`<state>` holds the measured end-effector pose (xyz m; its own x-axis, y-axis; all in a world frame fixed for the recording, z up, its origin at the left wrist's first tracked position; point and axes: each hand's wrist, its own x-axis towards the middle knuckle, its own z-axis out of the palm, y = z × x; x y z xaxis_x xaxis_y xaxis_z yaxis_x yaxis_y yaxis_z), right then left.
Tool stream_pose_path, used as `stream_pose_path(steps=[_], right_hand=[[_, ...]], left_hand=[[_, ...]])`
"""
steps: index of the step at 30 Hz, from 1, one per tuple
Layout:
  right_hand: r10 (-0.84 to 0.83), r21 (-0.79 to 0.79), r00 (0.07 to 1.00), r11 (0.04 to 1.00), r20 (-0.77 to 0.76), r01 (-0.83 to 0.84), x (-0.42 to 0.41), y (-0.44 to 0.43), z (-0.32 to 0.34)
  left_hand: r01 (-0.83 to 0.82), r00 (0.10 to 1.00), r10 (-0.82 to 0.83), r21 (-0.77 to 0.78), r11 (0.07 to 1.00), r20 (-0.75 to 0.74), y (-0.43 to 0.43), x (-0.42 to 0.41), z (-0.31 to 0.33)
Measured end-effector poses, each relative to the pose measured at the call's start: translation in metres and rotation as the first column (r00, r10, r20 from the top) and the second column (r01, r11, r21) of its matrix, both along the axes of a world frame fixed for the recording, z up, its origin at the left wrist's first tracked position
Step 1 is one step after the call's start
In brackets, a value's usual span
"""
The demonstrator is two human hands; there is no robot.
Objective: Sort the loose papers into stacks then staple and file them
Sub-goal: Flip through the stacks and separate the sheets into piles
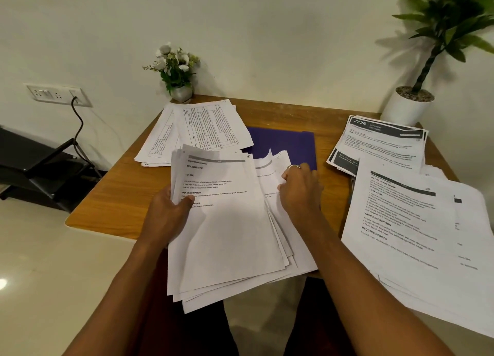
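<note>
While we've got a fat bundle of papers (230, 235) held up just on the near side of the purple folder (283, 142), both hands are busy with it. Our left hand (168, 211) grips the bundle's left edge, with the thumb clamped down on the top sheet and the other fingers tucked underneath, out of sight. Our right hand (299, 190), with a ring (294, 166) on one finger, sits at the bundle's right edge, over the folder's near corner. Its fingers are curled in together on the sheets that fan out there, with the thumb against the paper. The back of the hand hides how many sheets it actually has, so we can't tell. The top sheet is plain printed text with a few headings, and the bundle's lower corners splay out unevenly toward us.

The folder lies flat on the wooden table (112, 195). Left of the folder, and lapping over its left edge, there's a loose pile of sheets printed with tables (203, 128). Right of the folder, well apart from it, sits a pile with dark header bands (379, 144), one reading 2726. Nearer to us on that same side of the folder, a bigger pile of text pages (417, 235) hangs out past the table edge.

Behind the folder to the left, a little pot of white flowers (179, 70) stands against the wall. Behind it to the right there's a white pot with a green plant (409, 107). Way off to the folder's left, on the wall, a socket plate (57, 95) has a black cable (78, 120) plugged in.
</note>
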<state>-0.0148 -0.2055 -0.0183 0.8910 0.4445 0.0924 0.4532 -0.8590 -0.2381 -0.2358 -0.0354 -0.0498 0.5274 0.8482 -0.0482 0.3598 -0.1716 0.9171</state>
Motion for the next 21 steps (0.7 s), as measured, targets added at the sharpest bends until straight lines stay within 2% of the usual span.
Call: stream_pose_path(steps=[4,7,11,18,21], right_hand=[[0.132,-0.029,0.982,0.991,0.133,-0.129,-0.016,-0.007,-0.001],[0.222,-0.02,0.972,0.975,0.074,-0.221,-0.024,-0.009,-0.007],[0.138,0.104,0.99,0.985,-0.001,-0.137,-0.02,-0.011,-0.006],[0.11,0.249,0.993,0.964,-0.048,-0.095,-0.008,-0.011,-0.013],[0.126,0.486,0.975,0.874,-0.182,-0.022,-0.002,-0.013,-0.012]], left_hand=[[-0.006,1.0,0.006,0.019,1.0,-0.015,-0.002,0.0,0.002],[-0.004,1.0,0.004,0.018,1.0,-0.001,0.0,0.0,0.0],[0.007,1.0,-0.008,0.013,1.0,0.031,0.001,-0.001,-0.001],[0.023,0.999,-0.023,0.009,1.0,0.031,0.003,-0.003,-0.002],[0.016,0.999,-0.016,0.016,1.0,0.041,0.003,-0.002,-0.003]])
